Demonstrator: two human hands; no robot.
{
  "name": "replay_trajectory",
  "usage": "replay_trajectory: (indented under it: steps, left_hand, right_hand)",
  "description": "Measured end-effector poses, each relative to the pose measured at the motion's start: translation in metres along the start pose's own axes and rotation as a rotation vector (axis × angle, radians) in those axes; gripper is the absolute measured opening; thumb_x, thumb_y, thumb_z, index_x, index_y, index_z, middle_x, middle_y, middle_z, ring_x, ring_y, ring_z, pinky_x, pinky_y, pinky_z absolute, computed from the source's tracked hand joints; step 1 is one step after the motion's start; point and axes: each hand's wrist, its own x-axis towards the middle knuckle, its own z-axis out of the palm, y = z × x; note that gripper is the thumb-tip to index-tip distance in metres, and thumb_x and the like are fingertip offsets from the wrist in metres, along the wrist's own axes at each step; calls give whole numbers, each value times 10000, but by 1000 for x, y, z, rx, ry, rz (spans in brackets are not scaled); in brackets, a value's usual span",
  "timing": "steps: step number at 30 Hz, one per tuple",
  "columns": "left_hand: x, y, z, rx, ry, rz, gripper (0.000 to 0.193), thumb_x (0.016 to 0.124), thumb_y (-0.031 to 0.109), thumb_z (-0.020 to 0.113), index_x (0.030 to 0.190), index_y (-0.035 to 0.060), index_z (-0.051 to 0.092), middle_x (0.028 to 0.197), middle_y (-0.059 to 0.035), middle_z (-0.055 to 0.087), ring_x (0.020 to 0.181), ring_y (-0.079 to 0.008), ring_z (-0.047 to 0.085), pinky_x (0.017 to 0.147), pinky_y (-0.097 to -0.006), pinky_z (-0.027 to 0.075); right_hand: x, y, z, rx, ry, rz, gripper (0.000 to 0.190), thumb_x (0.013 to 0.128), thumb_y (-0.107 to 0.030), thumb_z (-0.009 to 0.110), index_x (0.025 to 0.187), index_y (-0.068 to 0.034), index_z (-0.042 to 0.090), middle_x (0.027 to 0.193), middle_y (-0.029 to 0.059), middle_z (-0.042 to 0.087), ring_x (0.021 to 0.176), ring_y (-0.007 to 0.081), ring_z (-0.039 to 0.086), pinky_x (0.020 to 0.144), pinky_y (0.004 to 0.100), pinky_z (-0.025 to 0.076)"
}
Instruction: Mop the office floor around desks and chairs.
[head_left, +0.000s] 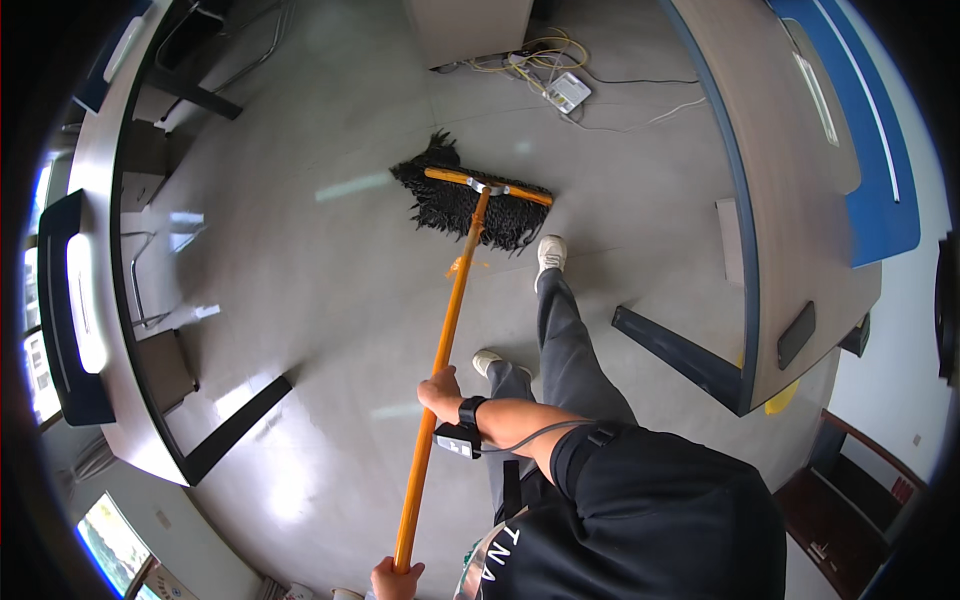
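A wide dust mop with dark strands (480, 210) rests on the floor ahead of my feet, its strands bunched toward the left. Its orange wooden handle (450, 322) slants down toward the bottom of the view. A metal clamp (480, 184) joins the handle to a wooden crossbar (529, 195). My right hand (441, 394) grips the handle around its middle, with a strapped device on that wrist. At the handle's top end, my left hand (397, 577) is closed around it, partly cut off by the lower picture edge. Orange shreds (457, 264) appear beside the handle.
A desk (795, 225) with a blue panel and a phone (796, 335) stands right; its dark leg (679, 356) juts inward. Another desk (142, 420) stands left with a similar leg (240, 427). Tangled cables (559, 56) and a white power strip (568, 92) lie ahead by a cabinet (469, 30).
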Motion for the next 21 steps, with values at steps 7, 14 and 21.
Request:
replay_trajectory:
  steps: [7, 14, 21]
  left_hand:
    - [44, 136, -35, -62, 21, 143, 307, 527, 33, 558, 829, -15, 524, 573, -104, 505, 504, -192, 478, 496, -275, 395]
    - [82, 210, -56, 4, -122, 270, 323, 538, 26, 526, 859, -13, 516, 608, -126, 520, 540, -212, 505, 527, -280, 410]
    - [120, 258, -83, 153, -95, 381, 345, 535, 33, 543, 880, 41, 534, 685, -135, 552, 648, -257, 537, 593, -298, 425]
  right_hand:
    - [79, -89, -69, 130, -33, -350, 346, 612, -73, 426, 840, 126, 258, 751, 235, 441, 698, 287, 499, 589, 313, 424]
    - [112, -147, -143, 244, -61, -236, 376, 636, -112, 429, 898, 107, 272, 740, 172, 435, 635, 217, 488, 474, 312, 424]
    - [121, -159, -182, 353, 60, -93, 350, 639, -100, 428, 874, 101, 263, 703, 176, 435, 556, 204, 490, 400, 279, 399]
